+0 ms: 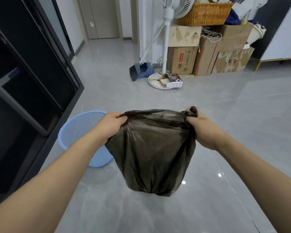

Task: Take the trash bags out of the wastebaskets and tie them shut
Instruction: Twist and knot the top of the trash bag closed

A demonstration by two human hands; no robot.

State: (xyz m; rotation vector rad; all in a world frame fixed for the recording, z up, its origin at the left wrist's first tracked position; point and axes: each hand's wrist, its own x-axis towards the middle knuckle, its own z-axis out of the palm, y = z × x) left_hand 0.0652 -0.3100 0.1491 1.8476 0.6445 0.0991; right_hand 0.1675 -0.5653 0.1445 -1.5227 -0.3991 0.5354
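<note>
A dark, half-see-through trash bag (151, 152) hangs in the air in front of me, bulging at the bottom, its mouth stretched wide between my hands. My left hand (110, 127) grips the left side of the bag's rim. My right hand (202, 128) grips the right side, with a bunched bit of plastic sticking out above the fingers. A light blue mesh wastebasket (79, 132) stands on the floor to the left, behind my left forearm, and holds no bag.
A black cabinet (32, 81) runs along the left. At the back stand a white pedestal fan (166, 47), a broom with a blue dustpan (141, 69), stacked cardboard boxes (208, 52) and a wicker basket (205, 14). The grey tiled floor (225, 115) stretches between.
</note>
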